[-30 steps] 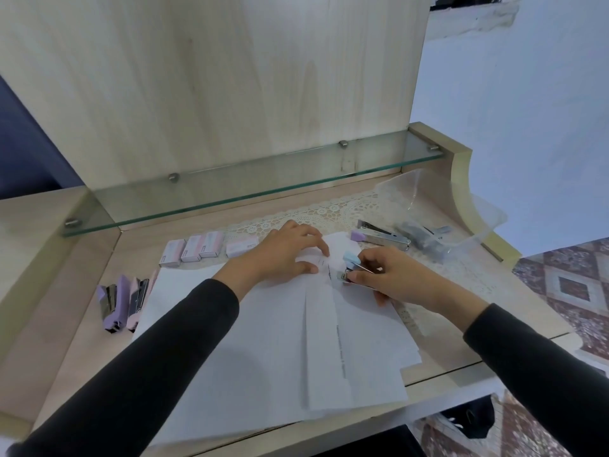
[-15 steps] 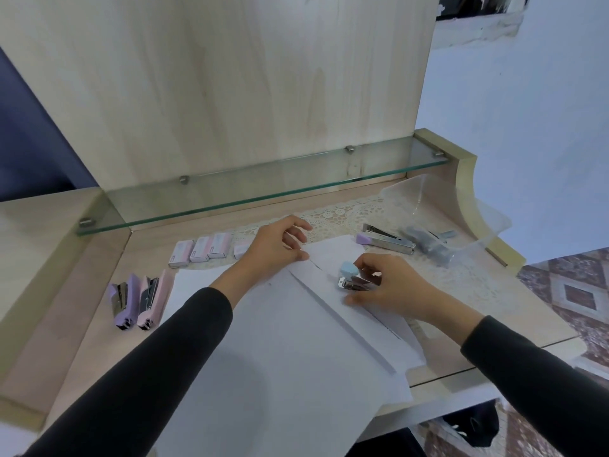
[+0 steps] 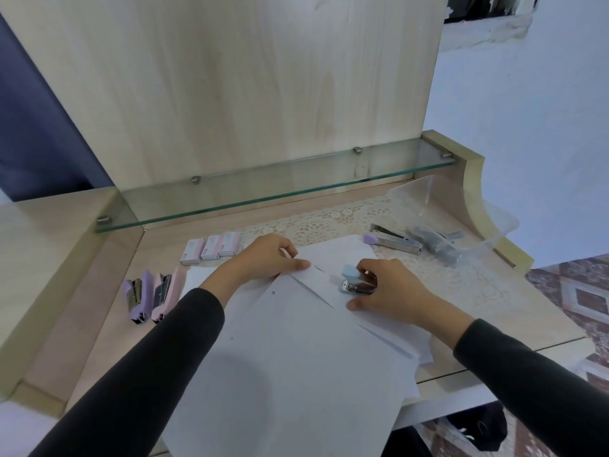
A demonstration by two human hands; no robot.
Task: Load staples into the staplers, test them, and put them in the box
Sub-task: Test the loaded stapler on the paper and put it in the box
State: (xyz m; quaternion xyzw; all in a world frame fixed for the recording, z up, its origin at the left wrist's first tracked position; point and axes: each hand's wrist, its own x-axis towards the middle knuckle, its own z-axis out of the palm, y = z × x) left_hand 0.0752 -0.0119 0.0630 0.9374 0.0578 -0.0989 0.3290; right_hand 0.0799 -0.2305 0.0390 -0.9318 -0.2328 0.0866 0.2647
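My right hand [image 3: 385, 288] grips a small light-blue stapler [image 3: 354, 282] that lies on the white paper sheets [image 3: 296, 351]. My left hand [image 3: 263, 258] pinches a top corner of the upper sheet, just left of the stapler. A purple stapler [image 3: 136, 296] and a pink stapler [image 3: 166, 293] lie side by side at the left. Another purple-tipped metal stapler [image 3: 393, 240] lies open beside the clear plastic box [image 3: 487, 222] at the right, and grey staplers [image 3: 435, 242] are inside that box. Three pink staple packs [image 3: 211, 247] sit in a row behind the paper.
A glass shelf [image 3: 273, 189] runs along the back above the desk. A lace mat [image 3: 333, 221] covers the right part of the desk. The desk's front edge [image 3: 494, 364] is at the lower right, with patterned floor beyond.
The sheets have been turned so that the top one now lies at an angle. My left hand has shifted from lying on the paper to pinching its corner. My right hand still holds the blue stapler.
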